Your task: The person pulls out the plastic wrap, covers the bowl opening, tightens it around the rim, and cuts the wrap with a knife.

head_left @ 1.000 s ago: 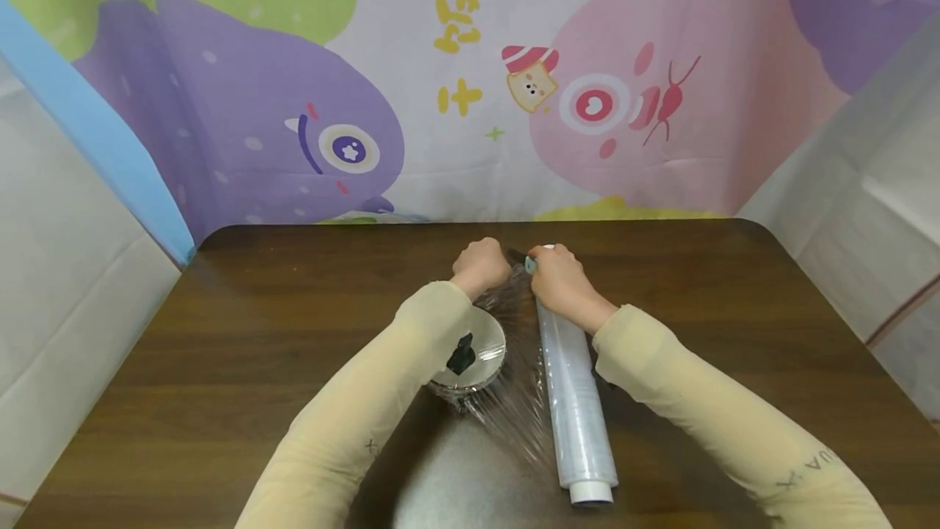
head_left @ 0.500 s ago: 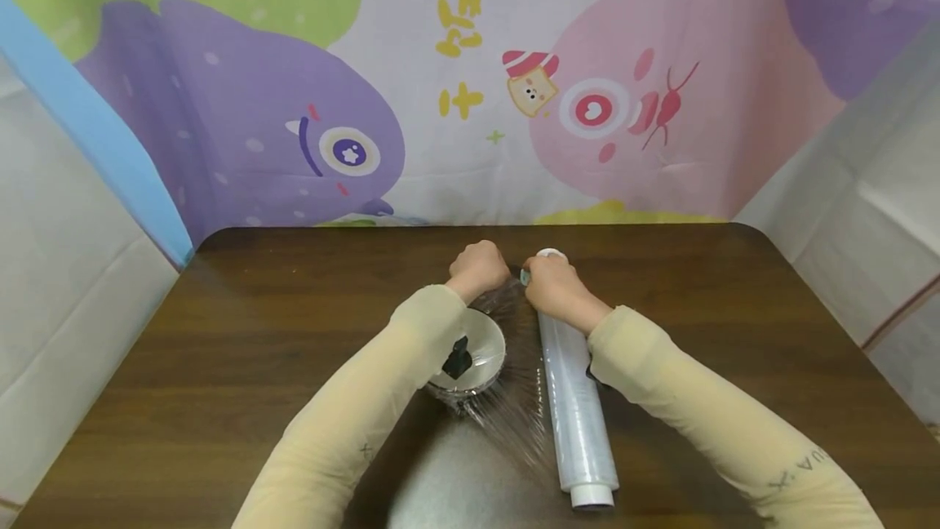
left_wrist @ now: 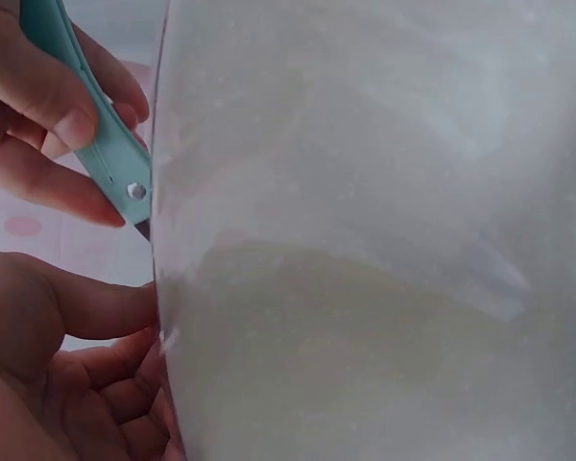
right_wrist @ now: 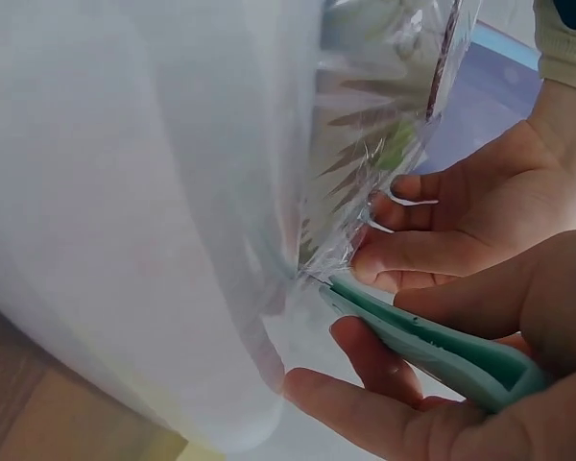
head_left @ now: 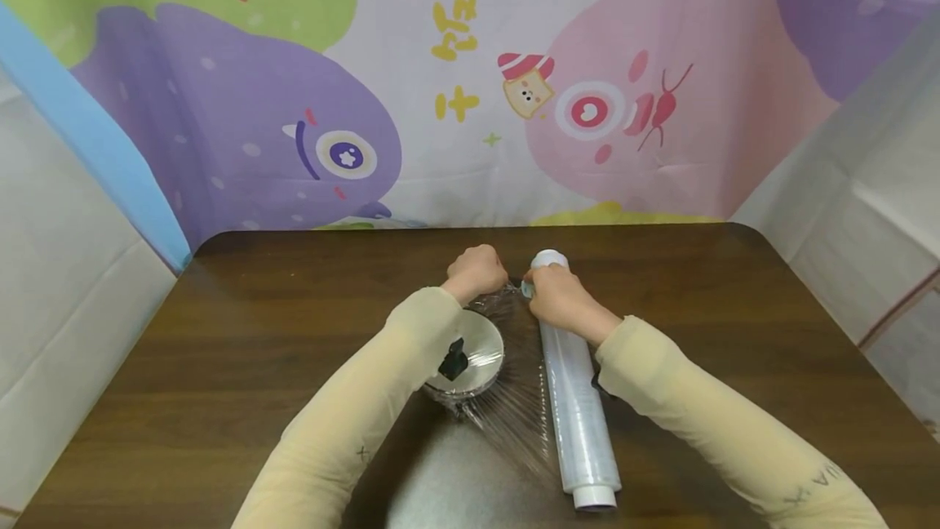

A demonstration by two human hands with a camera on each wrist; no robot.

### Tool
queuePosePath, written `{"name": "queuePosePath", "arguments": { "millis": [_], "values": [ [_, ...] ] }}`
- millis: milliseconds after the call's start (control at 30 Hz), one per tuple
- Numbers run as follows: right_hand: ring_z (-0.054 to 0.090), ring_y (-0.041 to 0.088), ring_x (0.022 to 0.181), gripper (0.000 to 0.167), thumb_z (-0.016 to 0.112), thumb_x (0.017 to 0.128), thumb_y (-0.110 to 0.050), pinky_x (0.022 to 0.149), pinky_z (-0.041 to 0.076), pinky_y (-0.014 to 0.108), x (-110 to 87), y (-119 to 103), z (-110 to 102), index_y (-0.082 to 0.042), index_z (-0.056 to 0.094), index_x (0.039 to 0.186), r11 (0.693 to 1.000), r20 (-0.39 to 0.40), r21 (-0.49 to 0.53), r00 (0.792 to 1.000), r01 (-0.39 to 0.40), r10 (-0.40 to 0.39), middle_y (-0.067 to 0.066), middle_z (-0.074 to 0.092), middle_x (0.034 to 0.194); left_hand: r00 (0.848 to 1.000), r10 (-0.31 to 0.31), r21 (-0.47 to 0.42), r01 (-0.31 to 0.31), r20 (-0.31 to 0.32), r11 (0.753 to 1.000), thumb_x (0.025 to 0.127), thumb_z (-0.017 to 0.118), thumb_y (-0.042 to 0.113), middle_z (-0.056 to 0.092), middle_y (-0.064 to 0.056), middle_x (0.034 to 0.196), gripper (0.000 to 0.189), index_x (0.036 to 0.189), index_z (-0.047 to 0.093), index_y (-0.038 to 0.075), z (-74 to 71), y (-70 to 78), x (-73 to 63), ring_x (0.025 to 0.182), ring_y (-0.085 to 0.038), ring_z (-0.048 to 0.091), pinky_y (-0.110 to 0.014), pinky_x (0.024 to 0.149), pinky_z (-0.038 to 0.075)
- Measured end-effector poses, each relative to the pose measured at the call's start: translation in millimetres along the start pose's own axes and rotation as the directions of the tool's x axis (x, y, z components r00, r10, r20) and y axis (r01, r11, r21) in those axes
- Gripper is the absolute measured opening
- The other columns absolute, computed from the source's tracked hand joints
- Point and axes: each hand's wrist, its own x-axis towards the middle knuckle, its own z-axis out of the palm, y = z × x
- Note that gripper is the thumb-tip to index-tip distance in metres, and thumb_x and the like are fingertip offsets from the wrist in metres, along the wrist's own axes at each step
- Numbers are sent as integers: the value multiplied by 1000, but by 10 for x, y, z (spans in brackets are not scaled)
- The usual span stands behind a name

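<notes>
A thick white roll of cling film (head_left: 580,406) lies lengthwise on the table. From it a sheet of clear film (head_left: 514,431) stretches left over a white bowl (head_left: 490,353), partly hidden by the left sleeve. Beyond the bowl, my left hand (head_left: 479,269) pinches the film's edge, its fingers plain in the right wrist view. My right hand (head_left: 561,298), over the roll's far part, grips a teal-handled folding knife (right_wrist: 442,355). The knife's dark blade, mostly hidden, meets the film between the roll and my left fingers.
The brown wooden table (head_left: 257,349) reaches back to a cartoon-printed curtain (head_left: 455,145). A black patch (head_left: 454,359) shows at the bowl beside the left sleeve. Pale sheets (head_left: 881,211) hang along both sides.
My right hand has drawn slightly toward me along the roll with the knife, uncovering the roll's far end. The left hand has come down only slightly, still holding the film.
</notes>
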Motion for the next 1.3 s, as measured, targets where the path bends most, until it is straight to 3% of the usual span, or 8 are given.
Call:
{"name": "queuePosePath", "arguments": {
  "millis": [167,500,867,1133,1300],
  "values": [
    [55,36,91,37,50,70,4,74,46,48,-54,13,-6,4,64,105,1000,-16,5,1000,15,-14,21,63,97,1000,2,-11,-2,8,1000,82,50,11,23,3,48,37,49,34,16,1,7,2,47,-12,18,-27,43,23],
    [56,35,88,35,48,73,4,72,47,46,-182,12,5,5,64,103,999,-23,19,999,38,-37,22,62,94,1000,10,-3,-10,3,1000,80,52,12,27,3,52,34,51,35,16,19,2,-19,51,-14,27,-29,44,27],
    [56,33,79,27,48,75,4,64,47,43,-296,13,-3,4,65,96,999,-52,-21,997,48,-49,22,58,83,1000,17,-6,-17,12,1000,79,52,11,24,4,49,35,49,34,17,33,30,-23,48,-12,20,-28,44,25],
    [55,32,84,27,48,73,3,68,46,42,-177,-32,-54,4,66,94,998,3,-40,999,42,-42,20,60,88,998,50,4,-50,25,999,81,48,10,25,3,47,35,50,34,16,-7,85,-84,45,-12,18,-27,41,23],
    [52,30,83,19,50,73,3,67,45,41,-24,-32,-8,2,64,86,999,43,-52,999,-5,7,18,59,84,998,58,7,-58,13,998,81,47,10,27,3,47,34,50,35,17,-19,108,-94,45,-12,22,-27,42,24]
  ]
}}
